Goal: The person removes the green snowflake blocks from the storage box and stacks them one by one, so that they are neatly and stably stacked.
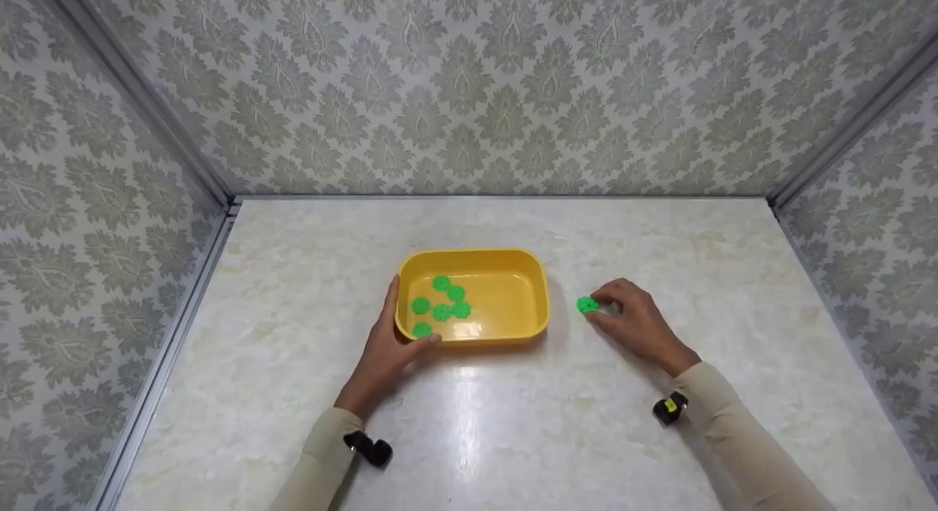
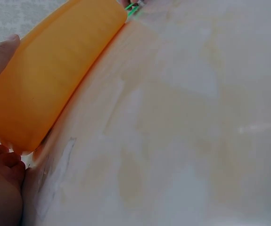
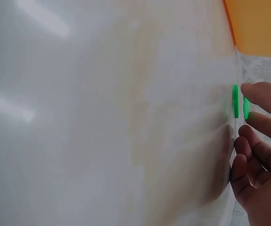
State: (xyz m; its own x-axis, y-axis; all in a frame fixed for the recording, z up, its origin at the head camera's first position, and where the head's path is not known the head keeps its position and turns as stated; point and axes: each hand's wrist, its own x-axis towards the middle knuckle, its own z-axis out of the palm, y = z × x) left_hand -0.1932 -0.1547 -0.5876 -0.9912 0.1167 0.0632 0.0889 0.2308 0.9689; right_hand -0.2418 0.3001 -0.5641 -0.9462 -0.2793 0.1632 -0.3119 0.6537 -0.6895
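Observation:
A yellow plastic tub [image 1: 506, 259] stands on the table with several flat green notched discs [image 1: 442, 312] lying in its left part. My left hand [image 1: 388, 350] grips the tub's near left corner, its thumb at the near rim and its fingers along the left wall. Right of the tub, my right hand [image 1: 634, 320] pinches a green notched disc [image 3: 246, 107] between thumb and fingertip, just above the table. Beneath it, the right wrist view shows a second green disc [image 3: 235, 101] edge-on; whether the two touch is unclear.
The pale marbled table [image 1: 469, 423] has a glossy surface. Patterned wall panels [image 1: 469, 93] rise along its back and sides. Dark wrist cameras [image 1: 368, 449] sit at both sleeves.

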